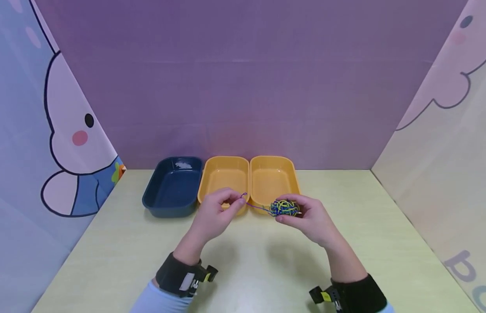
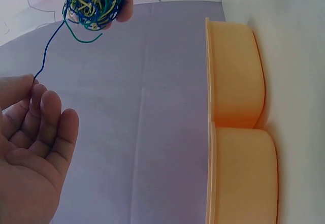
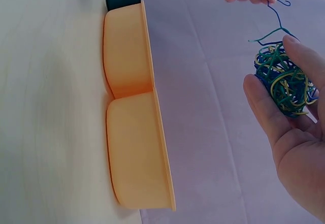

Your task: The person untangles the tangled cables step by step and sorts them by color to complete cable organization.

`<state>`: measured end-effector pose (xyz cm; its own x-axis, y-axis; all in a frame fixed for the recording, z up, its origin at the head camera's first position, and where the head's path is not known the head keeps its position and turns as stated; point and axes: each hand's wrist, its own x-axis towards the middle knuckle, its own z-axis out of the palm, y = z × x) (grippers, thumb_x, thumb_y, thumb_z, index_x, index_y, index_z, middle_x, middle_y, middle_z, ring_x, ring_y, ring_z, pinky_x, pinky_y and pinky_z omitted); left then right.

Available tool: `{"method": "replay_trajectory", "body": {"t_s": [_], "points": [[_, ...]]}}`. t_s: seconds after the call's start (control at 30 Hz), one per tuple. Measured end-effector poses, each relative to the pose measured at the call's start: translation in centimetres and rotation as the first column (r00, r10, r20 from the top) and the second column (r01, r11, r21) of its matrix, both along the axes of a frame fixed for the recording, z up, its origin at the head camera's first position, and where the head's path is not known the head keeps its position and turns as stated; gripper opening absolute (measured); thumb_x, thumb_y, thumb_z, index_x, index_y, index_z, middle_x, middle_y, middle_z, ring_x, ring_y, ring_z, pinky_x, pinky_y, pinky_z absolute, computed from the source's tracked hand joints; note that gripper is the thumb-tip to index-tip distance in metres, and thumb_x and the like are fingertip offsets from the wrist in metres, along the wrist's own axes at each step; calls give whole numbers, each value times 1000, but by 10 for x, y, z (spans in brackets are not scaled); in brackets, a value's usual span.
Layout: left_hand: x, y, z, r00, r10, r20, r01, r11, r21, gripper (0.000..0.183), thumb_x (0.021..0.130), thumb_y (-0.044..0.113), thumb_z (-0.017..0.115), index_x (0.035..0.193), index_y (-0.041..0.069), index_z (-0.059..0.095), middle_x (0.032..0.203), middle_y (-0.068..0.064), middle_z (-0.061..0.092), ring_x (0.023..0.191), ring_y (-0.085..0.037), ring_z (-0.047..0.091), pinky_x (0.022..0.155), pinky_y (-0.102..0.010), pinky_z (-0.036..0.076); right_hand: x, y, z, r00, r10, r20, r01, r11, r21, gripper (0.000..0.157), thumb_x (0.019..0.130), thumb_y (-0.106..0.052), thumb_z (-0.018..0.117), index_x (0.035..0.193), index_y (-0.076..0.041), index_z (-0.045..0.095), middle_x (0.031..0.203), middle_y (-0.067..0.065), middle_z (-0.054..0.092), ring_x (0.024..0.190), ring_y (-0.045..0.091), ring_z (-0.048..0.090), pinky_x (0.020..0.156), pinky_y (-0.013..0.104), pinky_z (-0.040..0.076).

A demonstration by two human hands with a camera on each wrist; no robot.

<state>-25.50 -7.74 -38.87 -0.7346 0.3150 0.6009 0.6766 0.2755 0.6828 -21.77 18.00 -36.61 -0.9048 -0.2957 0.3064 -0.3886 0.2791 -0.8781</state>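
Note:
A tangled ball of thin blue, green and yellow wire (image 1: 285, 208) is held in my right hand (image 1: 311, 217), between thumb and fingers. From it a single blue strand (image 2: 45, 51) stretches across to my left hand (image 1: 217, 211), which pinches it between thumb and forefinger near a curled end. In the right wrist view, a short green end (image 3: 269, 34) sticks out of the tangle (image 3: 285, 82) close to the blue strand. Both hands are raised above the table, overlapping the front of the yellow trays in the head view.
A dark blue tray (image 1: 148, 202) stands at the left on the pale table (image 1: 344, 187). Beside it are two yellow trays, the middle one (image 1: 201, 182) and the right one (image 1: 296, 184), side by side. A purple backdrop (image 1: 243, 87) rises behind, with printed panels on both sides.

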Motion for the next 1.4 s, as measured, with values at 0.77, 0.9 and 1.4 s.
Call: {"method": "replay_trajectory", "body": {"t_s": [0.77, 0.9, 1.4], "points": [[-4, -18, 2, 991, 55, -122, -47, 996, 70, 4, 89, 5, 67, 89, 9, 69, 80, 2, 63, 72, -13, 53, 61, -27, 51, -4, 10, 5, 994, -94, -48, 98, 991, 87, 36, 81, -4, 76, 114, -5, 63, 104, 12, 63, 80, 19, 63, 66, 30, 57], [-3, -20, 5, 989, 75, -130, -65, 995, 76, 5, 88, 2, 67, 89, 5, 69, 79, -1, 63, 70, -14, 52, 59, -27, 49, -5, 14, 4, 991, -116, -68, 122, 988, 98, 36, 80, -5, 77, 114, -5, 64, 104, 11, 64, 80, 18, 63, 66, 29, 57], [-6, -44, 13, 969, 215, -121, -196, 969, 152, 6, 91, 7, 66, 94, 7, 71, 82, 0, 63, 74, -12, 55, 63, -18, 50, -28, 56, -20, 961, -242, -137, 259, 958, 120, 40, 78, -20, 81, 114, -17, 65, 106, 4, 64, 84, 18, 61, 63, 27, 57]]}}
